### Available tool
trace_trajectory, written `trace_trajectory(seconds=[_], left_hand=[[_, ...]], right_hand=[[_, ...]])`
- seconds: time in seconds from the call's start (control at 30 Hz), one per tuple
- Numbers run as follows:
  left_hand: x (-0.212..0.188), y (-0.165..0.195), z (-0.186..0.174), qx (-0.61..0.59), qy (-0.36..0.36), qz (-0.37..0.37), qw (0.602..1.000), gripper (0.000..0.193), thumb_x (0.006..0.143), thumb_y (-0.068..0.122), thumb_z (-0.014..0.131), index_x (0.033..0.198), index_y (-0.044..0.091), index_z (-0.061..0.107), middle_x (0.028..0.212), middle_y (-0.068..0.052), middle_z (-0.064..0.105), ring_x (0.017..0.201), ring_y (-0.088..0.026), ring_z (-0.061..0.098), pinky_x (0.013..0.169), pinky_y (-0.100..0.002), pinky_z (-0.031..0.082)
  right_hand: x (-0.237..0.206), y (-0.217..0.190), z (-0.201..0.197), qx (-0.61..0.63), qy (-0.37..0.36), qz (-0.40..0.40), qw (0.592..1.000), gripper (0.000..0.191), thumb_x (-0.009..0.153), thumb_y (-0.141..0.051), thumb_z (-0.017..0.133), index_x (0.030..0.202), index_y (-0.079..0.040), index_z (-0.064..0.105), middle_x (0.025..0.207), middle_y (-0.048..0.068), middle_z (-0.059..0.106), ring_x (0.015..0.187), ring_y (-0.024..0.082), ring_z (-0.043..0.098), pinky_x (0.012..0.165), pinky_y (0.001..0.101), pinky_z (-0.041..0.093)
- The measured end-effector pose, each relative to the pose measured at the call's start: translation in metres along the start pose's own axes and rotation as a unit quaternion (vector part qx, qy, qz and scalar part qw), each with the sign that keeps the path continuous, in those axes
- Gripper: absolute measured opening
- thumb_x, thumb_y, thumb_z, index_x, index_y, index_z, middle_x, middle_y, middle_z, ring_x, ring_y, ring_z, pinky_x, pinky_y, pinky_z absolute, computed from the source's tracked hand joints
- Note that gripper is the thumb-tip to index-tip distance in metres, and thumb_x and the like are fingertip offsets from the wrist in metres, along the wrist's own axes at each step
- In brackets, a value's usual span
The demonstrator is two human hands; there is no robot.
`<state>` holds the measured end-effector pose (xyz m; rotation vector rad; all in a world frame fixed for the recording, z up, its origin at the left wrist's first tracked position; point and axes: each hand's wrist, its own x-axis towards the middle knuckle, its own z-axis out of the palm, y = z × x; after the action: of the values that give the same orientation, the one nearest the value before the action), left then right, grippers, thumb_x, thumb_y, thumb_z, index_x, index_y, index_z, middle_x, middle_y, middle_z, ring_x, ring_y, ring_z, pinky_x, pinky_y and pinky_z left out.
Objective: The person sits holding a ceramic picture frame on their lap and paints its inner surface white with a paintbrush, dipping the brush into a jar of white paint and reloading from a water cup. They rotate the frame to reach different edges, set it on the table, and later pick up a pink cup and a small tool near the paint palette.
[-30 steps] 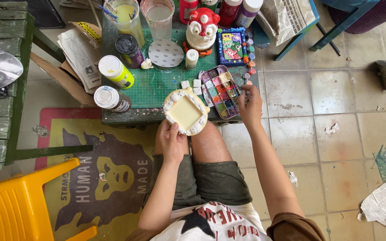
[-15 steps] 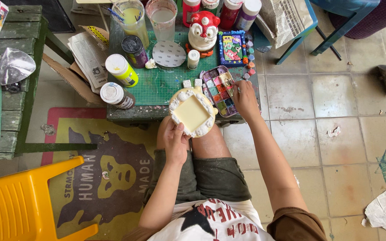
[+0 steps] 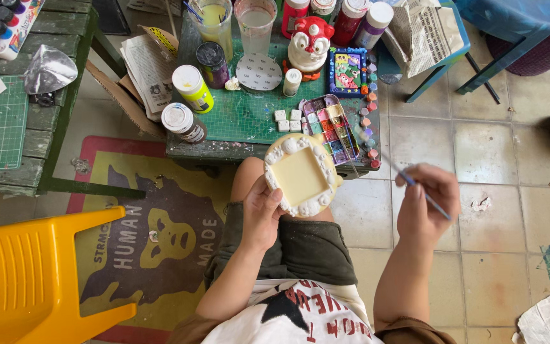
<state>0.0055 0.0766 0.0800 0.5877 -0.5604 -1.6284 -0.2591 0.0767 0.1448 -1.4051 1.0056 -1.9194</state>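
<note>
Frame [image 3: 300, 176] near palette [image 3: 332, 127], bottles [image 3: 186, 105]

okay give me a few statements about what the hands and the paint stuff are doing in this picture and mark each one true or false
1. The left hand holds a cream frame with a bumpy white rim. True.
2. The right hand holds a thin paintbrush. True.
3. The brush tip is touching the frame. False: it points toward the paint palette, clear of the frame.
4. The yellow plastic chair stands at the person's right. False: it is at the left.
5. The green cutting mat lies on the low table. True.
</note>
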Motion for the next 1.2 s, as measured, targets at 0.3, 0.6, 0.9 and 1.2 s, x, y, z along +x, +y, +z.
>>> trace_trajectory(seconds=[0.3, 0.6, 0.9, 1.2], left_hand=[[-0.034, 0.012, 0.029, 0.024, -0.034, 0.038, 0.998, 0.056, 0.098, 0.023, 0.075, 0.139, -0.007, 0.051, 0.12, -0.011, 0.068, 0.112, -0.014, 0.066, 0.096, -0.03, 0.056], [-0.042, 0.014, 0.032, 0.055, -0.035, 0.046, 0.997, 0.054, 0.097, 0.018, 0.074, 0.138, -0.008, 0.052, 0.122, -0.011, 0.068, 0.114, -0.014, 0.064, 0.102, -0.031, 0.051], [-0.044, 0.016, 0.033, 0.08, -0.037, 0.061, 0.994, 0.052, 0.098, 0.019, 0.074, 0.137, -0.009, 0.053, 0.119, -0.012, 0.068, 0.112, -0.014, 0.064, 0.101, -0.031, 0.052], [-0.046, 0.02, 0.037, 0.098, -0.055, 0.073, 0.991, 0.052, 0.099, 0.018, 0.073, 0.138, -0.009, 0.052, 0.119, -0.012, 0.068, 0.114, -0.014, 0.064, 0.103, -0.03, 0.051]], right_hand=[[-0.02, -0.093, 0.06, -0.288, -0.158, -0.211, 0.921, 0.015, 0.073, 0.003, 0.067, 0.085, -0.005, 0.064, 0.086, 0.01, 0.074, 0.081, 0.026, 0.064, 0.081, 0.0406, 0.044], [-0.022, -0.098, 0.073, -0.313, -0.181, -0.217, 0.907, 0.019, 0.069, 0.0, 0.071, 0.086, -0.007, 0.066, 0.087, 0.008, 0.075, 0.084, 0.025, 0.061, 0.085, 0.0397, 0.042], [-0.028, -0.101, 0.071, -0.303, -0.166, -0.192, 0.919, 0.013, 0.074, -0.001, 0.068, 0.086, -0.007, 0.065, 0.085, 0.008, 0.074, 0.084, 0.024, 0.059, 0.087, 0.039, 0.042], [-0.035, -0.101, 0.062, -0.233, -0.097, -0.123, 0.96, 0.003, 0.095, -0.007, 0.064, 0.095, -0.005, 0.062, 0.086, 0.009, 0.075, 0.089, 0.019, 0.054, 0.083, 0.0306, 0.045]])
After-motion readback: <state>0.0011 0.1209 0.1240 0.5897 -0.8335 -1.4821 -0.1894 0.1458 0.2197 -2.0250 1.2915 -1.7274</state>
